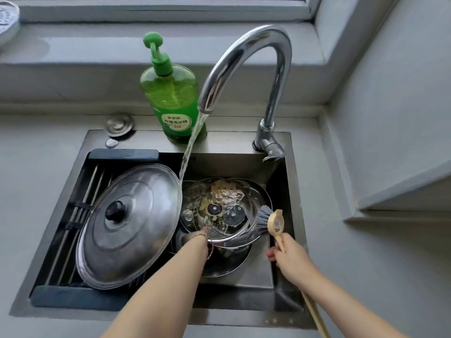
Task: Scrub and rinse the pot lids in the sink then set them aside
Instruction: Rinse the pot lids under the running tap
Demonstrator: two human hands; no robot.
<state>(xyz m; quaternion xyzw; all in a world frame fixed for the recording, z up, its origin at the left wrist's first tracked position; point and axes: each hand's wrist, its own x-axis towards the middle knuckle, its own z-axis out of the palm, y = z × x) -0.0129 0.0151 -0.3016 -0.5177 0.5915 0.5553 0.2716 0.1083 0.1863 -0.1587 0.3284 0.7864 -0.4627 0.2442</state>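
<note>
A large steel pot lid (129, 225) with a black knob leans on the drying rack at the left of the sink (280, 276). Right of it, several smaller glass and steel lids (219, 208), smeared with food residue, are stacked in the basin. My left hand (197, 236) reaches under the near rim of the top lid and grips it; the fingers are mostly hidden. My right hand (284, 256) grips the wooden handle of a dish brush (264, 217), whose grey bristles touch the right edge of the lids. Water runs from the faucet (244, 69) onto the lids.
A green dish soap bottle (170, 93) stands behind the sink, left of the faucet. A dark drying rack (80, 215) spans the sink's left half. A round steel cap (119, 124) lies on the counter behind. A grey wall and ledge rise at right.
</note>
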